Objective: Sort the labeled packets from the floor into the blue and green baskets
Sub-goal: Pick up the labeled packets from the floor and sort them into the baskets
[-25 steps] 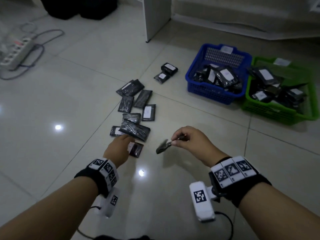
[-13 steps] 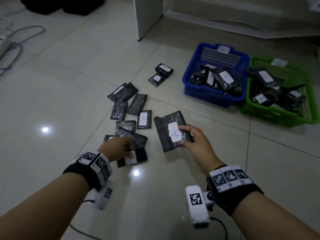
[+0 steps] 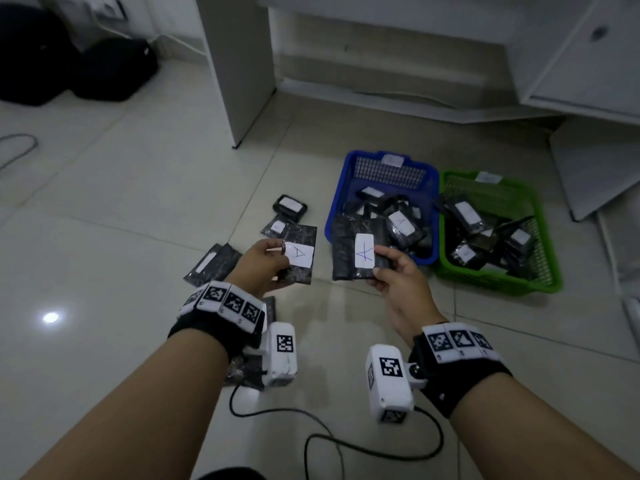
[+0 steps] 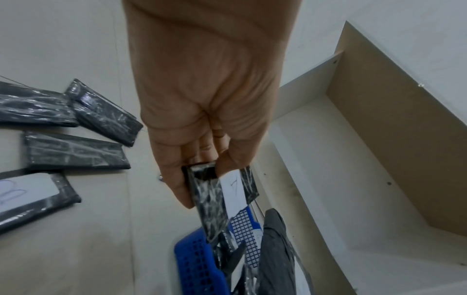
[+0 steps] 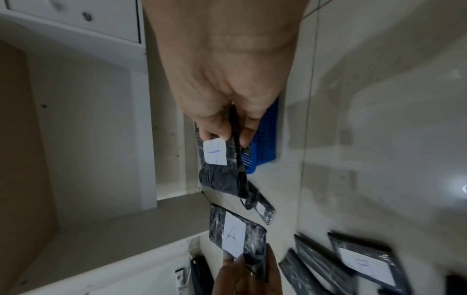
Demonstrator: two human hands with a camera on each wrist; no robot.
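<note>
My left hand pinches a black packet with a white label marked A, held up above the floor. My right hand pinches a larger black packet, also labelled A, just in front of the blue basket. The blue basket holds several packets. To its right, the green basket also holds several. More black packets lie on the tiled floor around and under my left arm, two small ones farther back.
A white furniture leg stands behind the packets, with a low shelf and white cabinet beyond the baskets. Black bags sit at the far left. A black cable runs over the floor near my wrists.
My left hand picked a packet off the floor pile and raised it label up. My right hand carried its packet forward toward the blue basket. The view tilted up.
</note>
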